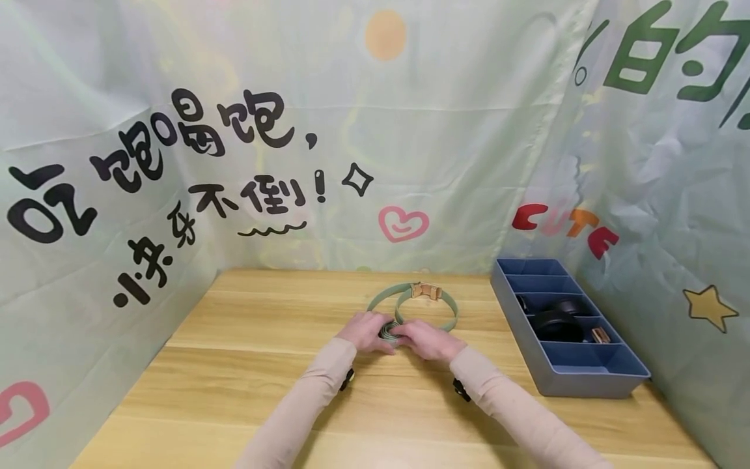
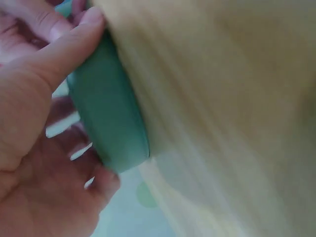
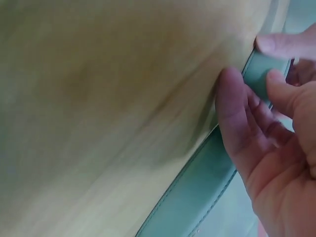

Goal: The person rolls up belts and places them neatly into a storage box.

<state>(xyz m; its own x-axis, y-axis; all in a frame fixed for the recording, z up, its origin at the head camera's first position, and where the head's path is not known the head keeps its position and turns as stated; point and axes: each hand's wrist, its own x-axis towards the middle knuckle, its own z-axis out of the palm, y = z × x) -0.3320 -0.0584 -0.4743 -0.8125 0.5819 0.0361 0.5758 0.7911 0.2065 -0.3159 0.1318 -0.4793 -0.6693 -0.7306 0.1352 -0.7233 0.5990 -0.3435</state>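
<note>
A green belt (image 1: 452,304) stands on its edge on the wooden table, partly wound into a tight coil (image 1: 389,330). Its loose length makes wide loops behind the hands, with a rose-gold buckle (image 1: 427,291) at the far side. My left hand (image 1: 364,331) grips the coil from the left; in the left wrist view its thumb lies along the top edge of the green roll (image 2: 109,106). From the right, my right hand (image 1: 430,340) pinches the coil between thumb and fingers. In the right wrist view the stitched strap (image 3: 192,180) runs out past those fingers.
A blue-grey divided box (image 1: 592,383) stands at the right of the table. Its compartments hold a dark rolled item (image 1: 558,326), other black things and a small copper-coloured buckle (image 1: 600,335). Printed cloth (image 1: 457,163) walls in the table at the back and sides.
</note>
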